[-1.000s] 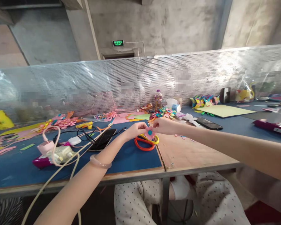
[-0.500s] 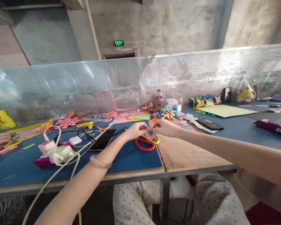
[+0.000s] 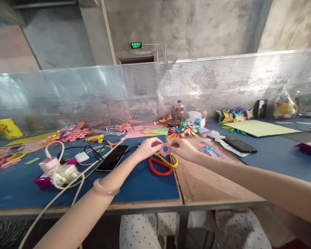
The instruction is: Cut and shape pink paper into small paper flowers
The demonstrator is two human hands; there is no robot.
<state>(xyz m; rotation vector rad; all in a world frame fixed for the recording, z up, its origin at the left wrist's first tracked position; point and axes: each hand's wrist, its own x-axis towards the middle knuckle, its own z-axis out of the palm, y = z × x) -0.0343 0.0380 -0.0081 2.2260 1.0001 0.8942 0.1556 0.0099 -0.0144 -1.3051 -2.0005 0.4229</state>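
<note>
Between my two hands is a small pink paper flower [image 3: 165, 149] with a blue-green centre. My left hand [image 3: 149, 148] pinches its left edge, fingers closed. On the opposite edge, the closed fingers of my right hand [image 3: 184, 148] grip it too. Just below the flower lies a pair of scissors with red and yellow handles [image 3: 160, 170] on the blue table top; its blades are hidden. Beyond my hands sit several finished-looking paper flowers [image 3: 188, 129] in mixed colours. Paper scraps [image 3: 211, 150] in pink and blue lie right of my right hand.
A black phone [image 3: 113, 158], tangled cables and a power strip [image 3: 45, 180] lie on the left. Farther back are a glue gun [image 3: 94, 138], a pile of pink paper pieces [image 3: 72, 133] and a bottle [image 3: 179, 113]. Another phone [image 3: 239, 144] rests at right, before a perforated metal screen [image 3: 145, 83].
The flower stays between both hands, turned slightly. The view has shifted a little, and the co-worker's hand at the far left is out of view.
</note>
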